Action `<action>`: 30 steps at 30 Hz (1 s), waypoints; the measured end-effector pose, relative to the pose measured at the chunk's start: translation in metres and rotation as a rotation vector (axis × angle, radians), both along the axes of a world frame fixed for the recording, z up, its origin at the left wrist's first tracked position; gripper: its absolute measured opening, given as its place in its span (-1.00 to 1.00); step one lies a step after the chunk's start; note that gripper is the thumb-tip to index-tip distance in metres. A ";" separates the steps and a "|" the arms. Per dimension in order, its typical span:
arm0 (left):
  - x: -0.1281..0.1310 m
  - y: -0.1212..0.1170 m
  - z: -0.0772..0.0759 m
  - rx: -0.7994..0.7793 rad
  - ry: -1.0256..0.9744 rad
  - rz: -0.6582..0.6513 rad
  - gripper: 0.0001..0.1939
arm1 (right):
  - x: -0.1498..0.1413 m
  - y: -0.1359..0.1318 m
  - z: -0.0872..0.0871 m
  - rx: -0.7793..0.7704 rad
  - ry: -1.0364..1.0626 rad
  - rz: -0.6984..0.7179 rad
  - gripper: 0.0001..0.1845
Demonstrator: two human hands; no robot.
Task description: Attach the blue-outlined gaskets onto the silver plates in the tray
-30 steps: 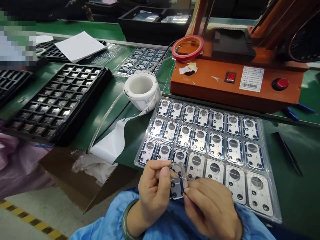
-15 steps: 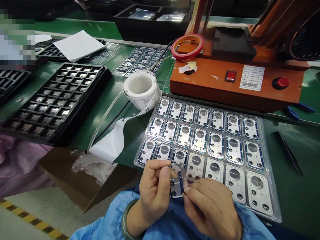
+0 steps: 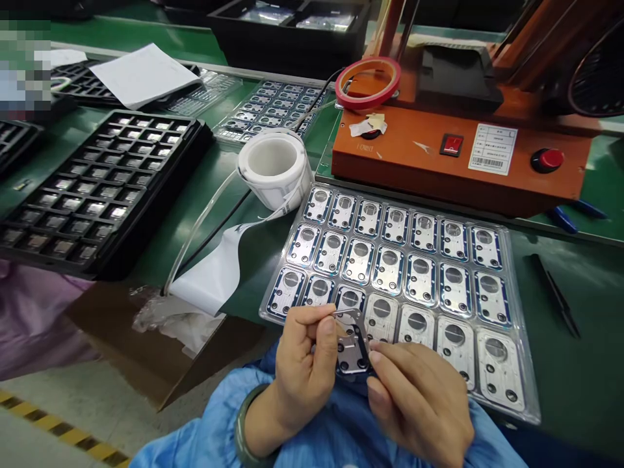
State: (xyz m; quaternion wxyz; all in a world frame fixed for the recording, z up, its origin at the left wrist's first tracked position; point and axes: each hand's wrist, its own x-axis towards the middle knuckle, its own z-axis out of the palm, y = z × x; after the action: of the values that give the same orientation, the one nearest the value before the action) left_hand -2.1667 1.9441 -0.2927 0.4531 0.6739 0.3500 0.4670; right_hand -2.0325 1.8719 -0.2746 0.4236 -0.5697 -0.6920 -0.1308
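My left hand [image 3: 306, 367], closed, pinches a small metal plate [image 3: 351, 356] by its upper left corner between thumb and forefinger. The plate has rounded corners, round dark holes and a dark blue strip along its right side. My right hand [image 3: 423, 398] is closed too, thumb and fingertips together at the plate's right edge, partly hiding it. Both hands are over the near edge of a clear plastic tray [image 3: 529, 364] with rows of similar plates. Most plates there have a blue border; several in the nearest row are plain metal.
Beyond the tray stands an orange machine [image 3: 404, 166] with a roll of red tape [image 3: 368, 83] on it. Left are a white label roll [image 3: 273, 166], a black tray of small parts [image 3: 104, 188] and an open cardboard box [image 3: 195, 364]. Black tweezers [image 3: 554, 296] lie at right.
The plate has turned in my fingers so more of its face shows. My right hand has shifted slightly right and up along its edge. The whole view has shifted a little.
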 end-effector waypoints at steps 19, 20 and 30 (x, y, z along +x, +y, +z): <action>0.000 0.000 0.002 -0.133 -0.046 -0.013 -0.82 | 0.004 0.005 0.017 -0.475 0.523 0.134 -0.90; 0.000 0.000 0.003 -0.136 -0.041 -0.033 -0.81 | 0.005 0.005 0.016 -0.495 0.536 0.133 -0.89; -0.001 0.006 0.008 0.003 0.182 -0.111 -0.94 | 0.008 0.007 0.019 -0.562 0.873 0.172 -0.91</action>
State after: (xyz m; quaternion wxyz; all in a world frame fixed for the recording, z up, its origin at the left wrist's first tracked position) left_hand -2.1681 1.9498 -0.2844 0.4436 0.7325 0.3509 0.3787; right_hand -2.0245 1.8787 -0.2557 0.5127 -0.6038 -0.5038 0.3446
